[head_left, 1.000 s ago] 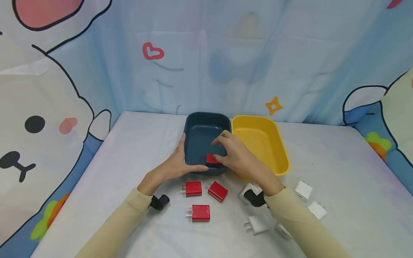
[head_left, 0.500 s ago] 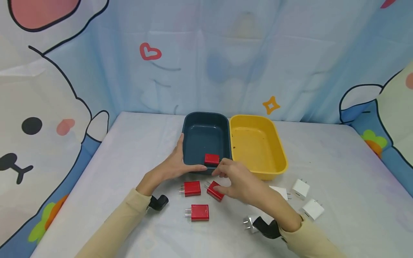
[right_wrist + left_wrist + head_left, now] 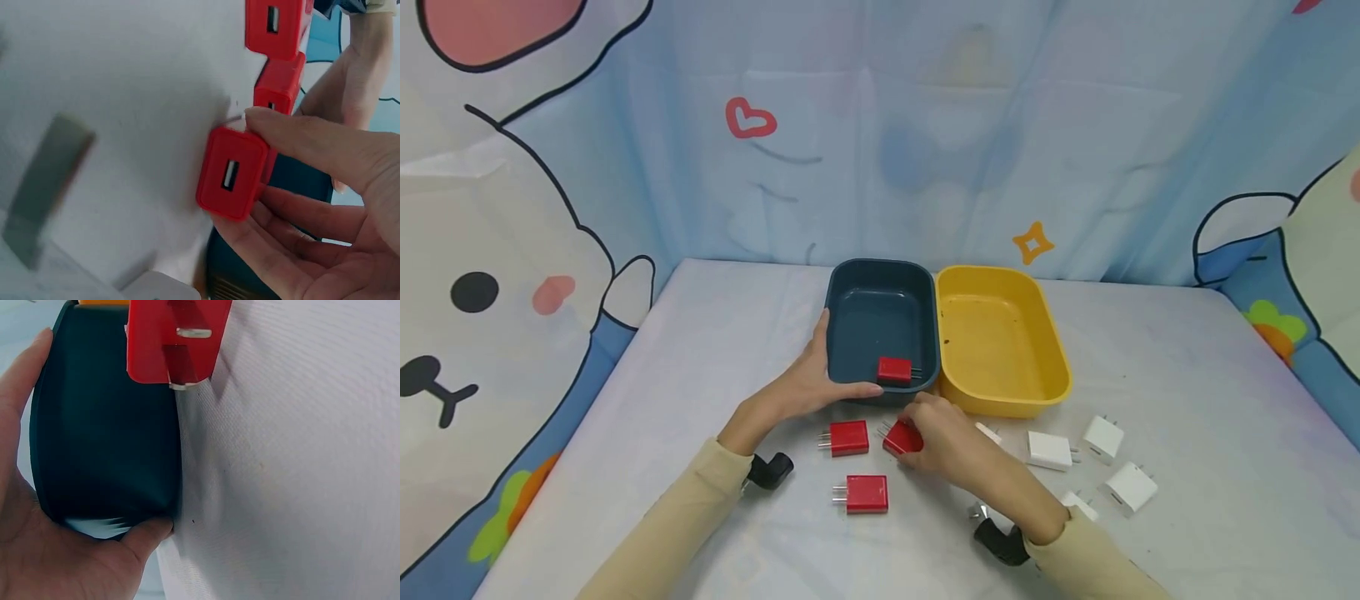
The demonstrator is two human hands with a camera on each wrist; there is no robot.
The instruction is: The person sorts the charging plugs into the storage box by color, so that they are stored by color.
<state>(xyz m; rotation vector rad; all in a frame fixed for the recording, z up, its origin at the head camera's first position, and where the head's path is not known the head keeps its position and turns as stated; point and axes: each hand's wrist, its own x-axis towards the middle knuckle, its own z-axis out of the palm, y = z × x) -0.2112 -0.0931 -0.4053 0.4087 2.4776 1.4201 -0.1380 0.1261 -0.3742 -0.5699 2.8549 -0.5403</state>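
My left hand (image 3: pixel 808 379) rests at the near left corner of a dark blue plastic bin (image 3: pixel 880 321). Its thumb lies along the front rim and its straight fingers touch the left side. Just in front of the bin, my right hand (image 3: pixel 951 442) pinches a red USB wall charger (image 3: pixel 232 174) between thumb and fingers, at table level. Inside the bin, by the front wall, lies one red charger (image 3: pixel 894 370). Left of the pinched one are a red charger (image 3: pixel 848 437) and, nearer me, another red charger (image 3: pixel 867 494), prongs pointing left.
A yellow bin (image 3: pixel 1003 333) stands against the right side of the blue one; no charger shows in it. Several white chargers (image 3: pixel 1049 450) lie on the white cloth to the right, some partly hidden by the right arm. A printed curtain (image 3: pixel 865 167) hangs behind the table.
My right hand has let go of the red charger in the blue bin, moved back toward me, and taken hold of a red charger on the table. The left hand has stayed put.
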